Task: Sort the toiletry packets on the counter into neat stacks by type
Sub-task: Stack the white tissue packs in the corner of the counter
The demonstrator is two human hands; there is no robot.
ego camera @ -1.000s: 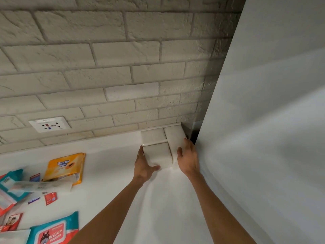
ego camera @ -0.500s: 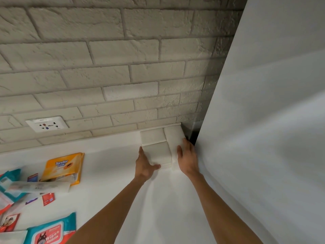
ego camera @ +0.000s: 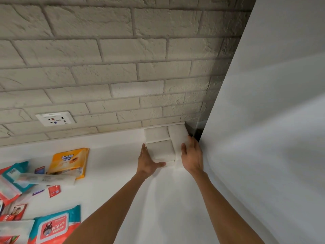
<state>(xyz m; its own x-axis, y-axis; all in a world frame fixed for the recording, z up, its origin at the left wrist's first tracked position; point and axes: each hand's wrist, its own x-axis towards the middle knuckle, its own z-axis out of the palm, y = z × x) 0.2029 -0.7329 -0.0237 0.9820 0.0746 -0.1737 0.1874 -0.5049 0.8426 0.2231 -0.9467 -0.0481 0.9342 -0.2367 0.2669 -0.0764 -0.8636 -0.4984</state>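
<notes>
Three white toiletry packets are seen tucked into the far corner of the white surface [ego camera: 112, 155], right of centre in the frame, where the brick wall [ego camera: 105, 50] meets a plain white panel [ego camera: 263, 120]. A rear white packet [ego camera: 156, 134] is laid against the wall's ledge. A front white packet [ego camera: 161, 150] is set just before it, touching it, with another white edge visible beneath its front. A long white packet [ego camera: 178, 138] is laid along their right side, touching both.

The left grip [ego camera: 149, 162], a bare hand, is held open: its fingers are pressed straight against the left side of the front white packet and its thumb is stretched along that packet's front edge. The right grip [ego camera: 192, 155] is also open, laid flat over the near right part of the long white packet, with the thumb on top; nothing is pinched.

Unsorted packets are scattered at the lower left of the frame, well apart from the corner: an orange Tender Love pack [ego camera: 70, 161], a clear long packet [ego camera: 45, 178] lying across its front, a small red sachet [ego camera: 54, 191], a teal packet [ego camera: 15, 175] and a teal-and-red Wipes pack [ego camera: 54, 226]. A wall socket [ego camera: 55, 118] is mounted on the bricks at the left.
</notes>
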